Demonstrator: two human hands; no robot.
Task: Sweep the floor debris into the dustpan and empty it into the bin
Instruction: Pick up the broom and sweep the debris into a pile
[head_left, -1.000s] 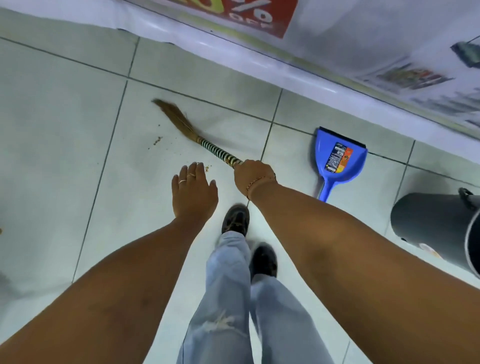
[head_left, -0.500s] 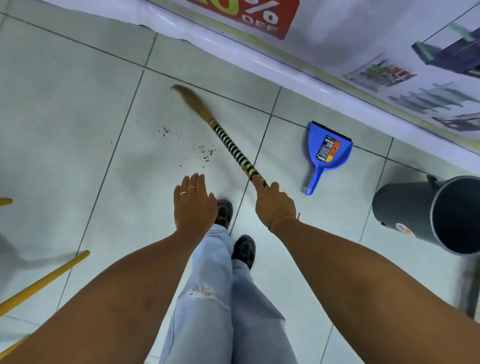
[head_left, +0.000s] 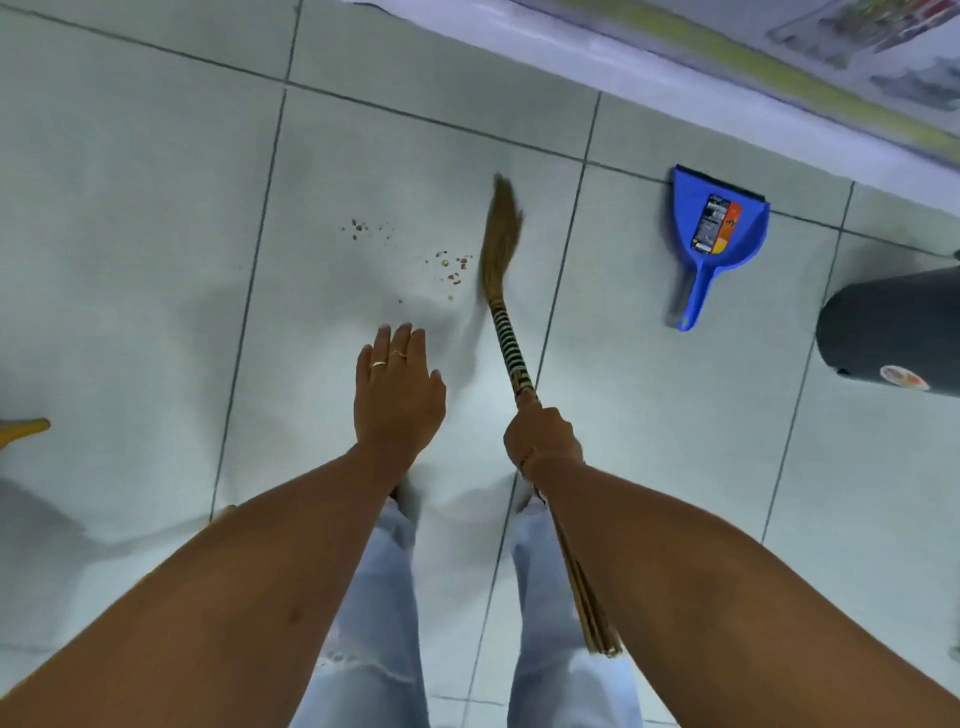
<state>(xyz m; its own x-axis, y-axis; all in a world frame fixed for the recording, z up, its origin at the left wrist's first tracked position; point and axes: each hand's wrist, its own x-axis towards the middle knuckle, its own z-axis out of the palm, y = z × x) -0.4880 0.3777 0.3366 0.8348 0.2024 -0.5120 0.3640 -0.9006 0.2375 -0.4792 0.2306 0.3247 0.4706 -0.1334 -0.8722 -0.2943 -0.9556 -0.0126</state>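
My right hand (head_left: 543, 439) grips a grass broom (head_left: 506, 317) by its black-and-white wrapped handle. The brown bristle tip points away from me and is blurred. Small brown debris (head_left: 452, 267) lies scattered on the tile just left of the bristles, with a second patch (head_left: 363, 228) farther left. My left hand (head_left: 397, 389) hovers flat above the floor, fingers apart, holding nothing. A blue dustpan (head_left: 714, 228) lies on the floor to the right, handle toward me. A dark bin (head_left: 893, 332) lies on its side at the right edge.
A wall base with a printed banner (head_left: 779, 78) runs across the top right. A yellow stick end (head_left: 26, 428) pokes in at the left edge. My legs in light jeans (head_left: 374, 623) stand below my hands on the pale tiled floor (head_left: 130, 260).
The broom head has swung from the far left to the right of the debris. My right hand now grips higher on the handle. The camera shifted, so dustpan and bin sit farther right.
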